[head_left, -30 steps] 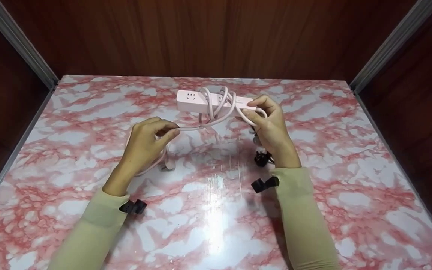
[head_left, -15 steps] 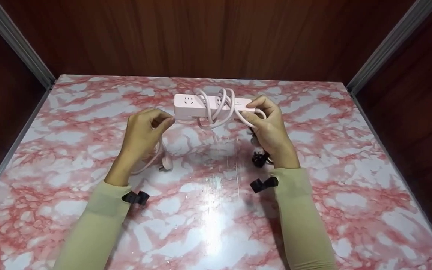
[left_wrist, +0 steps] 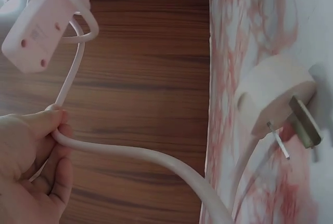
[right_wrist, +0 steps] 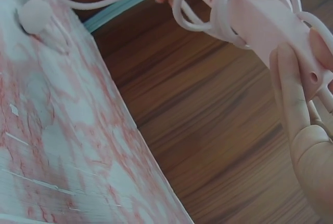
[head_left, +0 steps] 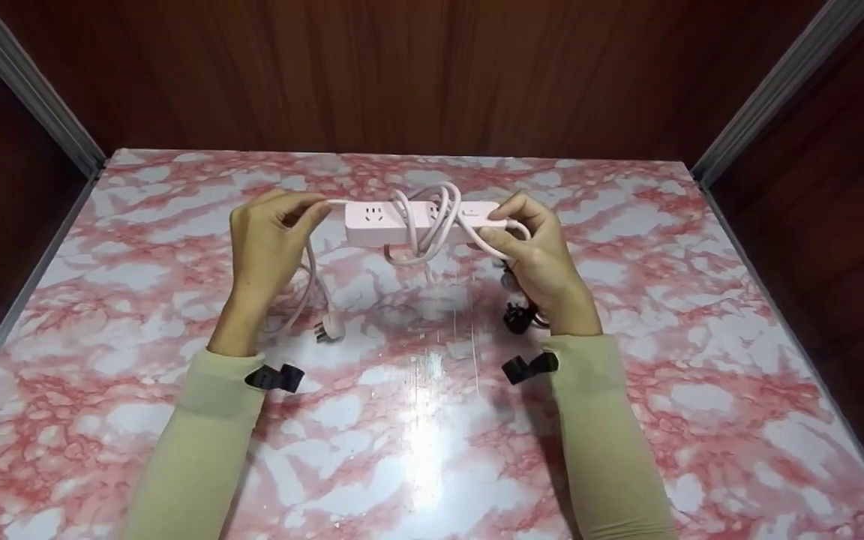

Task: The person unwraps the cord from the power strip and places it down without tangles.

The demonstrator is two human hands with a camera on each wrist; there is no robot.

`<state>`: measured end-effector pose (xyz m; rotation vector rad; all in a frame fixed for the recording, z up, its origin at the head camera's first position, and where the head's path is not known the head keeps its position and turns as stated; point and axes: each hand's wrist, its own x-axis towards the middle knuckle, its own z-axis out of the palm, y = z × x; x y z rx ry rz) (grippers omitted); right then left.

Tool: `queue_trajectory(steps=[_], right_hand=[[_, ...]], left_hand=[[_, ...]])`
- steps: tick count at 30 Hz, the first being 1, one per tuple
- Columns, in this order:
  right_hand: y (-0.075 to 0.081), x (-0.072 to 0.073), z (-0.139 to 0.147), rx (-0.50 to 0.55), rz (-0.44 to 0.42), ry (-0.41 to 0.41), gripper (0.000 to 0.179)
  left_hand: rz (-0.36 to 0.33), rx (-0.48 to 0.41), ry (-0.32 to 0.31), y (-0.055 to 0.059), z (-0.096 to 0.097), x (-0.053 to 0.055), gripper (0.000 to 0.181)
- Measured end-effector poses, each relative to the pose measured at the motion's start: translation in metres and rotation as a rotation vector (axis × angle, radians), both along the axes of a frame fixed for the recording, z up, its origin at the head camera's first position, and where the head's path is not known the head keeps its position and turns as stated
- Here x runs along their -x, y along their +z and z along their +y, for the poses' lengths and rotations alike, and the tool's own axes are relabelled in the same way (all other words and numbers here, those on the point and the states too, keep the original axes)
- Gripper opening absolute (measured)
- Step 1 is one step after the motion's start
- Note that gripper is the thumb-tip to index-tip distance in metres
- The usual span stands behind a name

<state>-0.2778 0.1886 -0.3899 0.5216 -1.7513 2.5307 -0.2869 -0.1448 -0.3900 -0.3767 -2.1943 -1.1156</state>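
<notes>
A pink power strip (head_left: 372, 223) is held up above the table, its sockets facing up. Loops of its own cord (head_left: 443, 225) wrap loosely around its middle. My right hand (head_left: 548, 259) grips the strip's right end between thumb and fingers. To the left, my left hand (head_left: 271, 240) pinches the cord, which runs from its fingertips toward the strip's far side; the left wrist view shows thumb and finger closed on the cord (left_wrist: 140, 154). The rest of the cord droops below that hand to a pink plug (head_left: 331, 327), its metal pins showing.
Under my right wrist is a black plug (head_left: 518, 318) with a dark cord, partly hidden by the hand. The red-and-white marbled table (head_left: 432, 420) is bounded by dark wooden panels (head_left: 432, 82) at the back and sides.
My left hand has risen and moved left, drawing the cord from in front of the strip up to its far side. The strip has lowered slightly; my right hand keeps its grip.
</notes>
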Motion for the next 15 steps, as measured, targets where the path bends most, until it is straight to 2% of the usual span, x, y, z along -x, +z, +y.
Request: queue_trajectory(steps=[6, 12, 15], right_hand=[[-0.002, 0.000, 0.001, -0.099, 0.004, -0.010, 0.021], [-0.006, 0.003, -0.001, -0.118, 0.005, -0.027, 0.023], [-0.006, 0.003, -0.003, -0.135, -0.006, -0.047, 0.022]], left_hand=[[0.066, -0.050, 0.047, 0.009, -0.003, -0.003, 0.022], [0.147, -0.070, 0.077, 0.020, -0.005, -0.011, 0.027], [0.165, -0.126, 0.079, 0.026, -0.002, -0.015, 0.021]])
